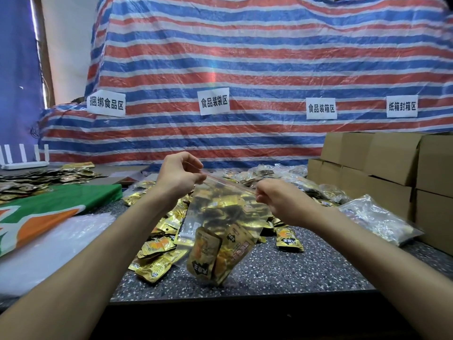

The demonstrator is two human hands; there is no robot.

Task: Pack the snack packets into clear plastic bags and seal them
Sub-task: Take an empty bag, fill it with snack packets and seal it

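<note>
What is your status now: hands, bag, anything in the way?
Left grip and right grip pinch the zip bag top, one at each end. Bag in the air, gold snack packets inside; seal unclear. Loose packets below, nothing blocking.

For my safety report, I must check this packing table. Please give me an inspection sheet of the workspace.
Surface: dark speckled table.
Job's things: clear bag holding gold packets, hanging from the hands; loose packets piled beneath; filled bags at right.
Clutter: green-orange cloth, plastic sheets, white router at left.
Hands: left hand and right hand pinch the bag's top edge.
Cables: nothing seen.
Surroundings: striped tarp with paper labels; cardboard boxes at right.
</note>
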